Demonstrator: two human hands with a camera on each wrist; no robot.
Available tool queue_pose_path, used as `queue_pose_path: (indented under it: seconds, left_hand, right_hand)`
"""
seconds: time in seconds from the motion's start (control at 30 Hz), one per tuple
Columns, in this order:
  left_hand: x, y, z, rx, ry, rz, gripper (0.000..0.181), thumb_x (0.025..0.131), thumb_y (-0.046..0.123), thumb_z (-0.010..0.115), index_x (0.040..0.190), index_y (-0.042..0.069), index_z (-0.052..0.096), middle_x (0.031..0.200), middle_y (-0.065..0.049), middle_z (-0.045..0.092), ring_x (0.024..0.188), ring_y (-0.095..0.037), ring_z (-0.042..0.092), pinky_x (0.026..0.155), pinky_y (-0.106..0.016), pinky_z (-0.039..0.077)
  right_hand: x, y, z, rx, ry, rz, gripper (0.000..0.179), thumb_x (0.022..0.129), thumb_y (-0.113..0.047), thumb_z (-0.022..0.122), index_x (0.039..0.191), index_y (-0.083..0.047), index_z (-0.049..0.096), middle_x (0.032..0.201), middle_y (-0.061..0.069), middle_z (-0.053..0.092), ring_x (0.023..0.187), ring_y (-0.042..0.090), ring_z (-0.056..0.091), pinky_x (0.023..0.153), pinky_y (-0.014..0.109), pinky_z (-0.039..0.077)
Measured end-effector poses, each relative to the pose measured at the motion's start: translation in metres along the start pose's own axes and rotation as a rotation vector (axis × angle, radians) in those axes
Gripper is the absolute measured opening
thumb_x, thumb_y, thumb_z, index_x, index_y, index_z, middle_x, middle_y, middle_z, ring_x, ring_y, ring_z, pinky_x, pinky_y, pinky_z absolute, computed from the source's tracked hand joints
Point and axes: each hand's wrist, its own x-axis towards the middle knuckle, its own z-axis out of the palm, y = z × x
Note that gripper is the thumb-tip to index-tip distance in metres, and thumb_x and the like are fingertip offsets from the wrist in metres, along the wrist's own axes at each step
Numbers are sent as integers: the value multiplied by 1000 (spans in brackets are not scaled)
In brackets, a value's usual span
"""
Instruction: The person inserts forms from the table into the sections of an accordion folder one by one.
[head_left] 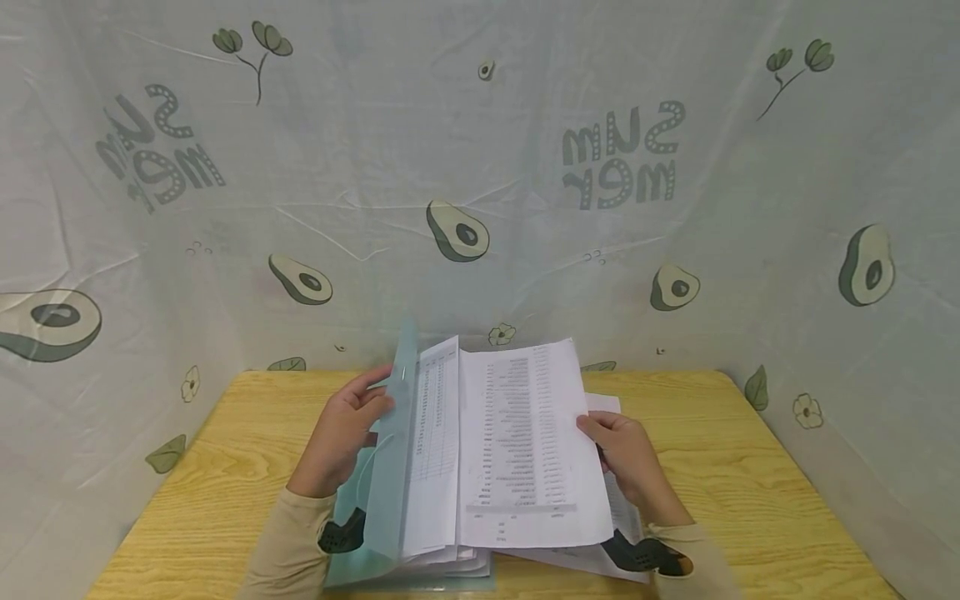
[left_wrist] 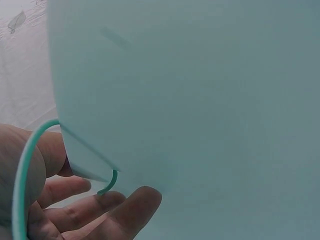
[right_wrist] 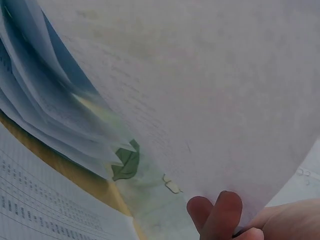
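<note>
A light teal plastic folder (head_left: 390,492) stands with its cover raised, papers inside it. My left hand (head_left: 341,433) grips the cover's edge, thumb on the near face. In the left wrist view the cover (left_wrist: 200,100) fills most of the frame, and a green elastic cord (left_wrist: 25,175) loops past the left hand (left_wrist: 100,217). My right hand (head_left: 630,458) pinches the right edge of a printed sheet (head_left: 525,433), held up beside the folder's papers (head_left: 438,417). In the right wrist view, fingers (right_wrist: 227,215) press the back of this sheet (right_wrist: 200,100).
Another printed sheet (head_left: 622,508) lies on the wood-grain table (head_left: 735,483), partly under the held one. Loose page edges (right_wrist: 45,115) hang from the folder. A pale curtain (head_left: 375,167) with avocado prints encloses the table's back and sides.
</note>
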Motion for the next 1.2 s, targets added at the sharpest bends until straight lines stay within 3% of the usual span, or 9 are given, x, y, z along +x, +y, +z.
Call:
queue_pose_path:
  seconds: [0.63, 1.03, 1.2]
  left_hand:
    - [0, 1, 3, 6, -12, -4, 49, 102, 10, 57, 151, 15, 51, 140, -18, 62, 113, -29, 62, 76, -39, 57]
    - [1, -1, 3, -4, -22, 1, 49, 103, 10, 57, 151, 16, 51, 140, -18, 63, 112, -30, 65, 78, -40, 58]
    - [0, -1, 4, -4, -29, 3, 48, 103, 10, 57, 151, 15, 52, 140, -18, 62, 112, -30, 65, 78, -41, 58]
  right_hand:
    - [-5, 5, 32, -1, -64, -12, 27, 102, -20, 65, 118, 1, 72, 79, 8, 69, 54, 13, 50, 48, 23, 40]
    - [-6, -8, 11, -34, -161, -5, 32, 102, -19, 65, 121, 6, 68, 84, 10, 72, 53, 12, 50, 48, 21, 42]
    - [-5, -15, 12, 6, -203, -9, 36, 102, -21, 65, 125, 8, 66, 86, 10, 72, 55, 12, 52, 49, 20, 44]
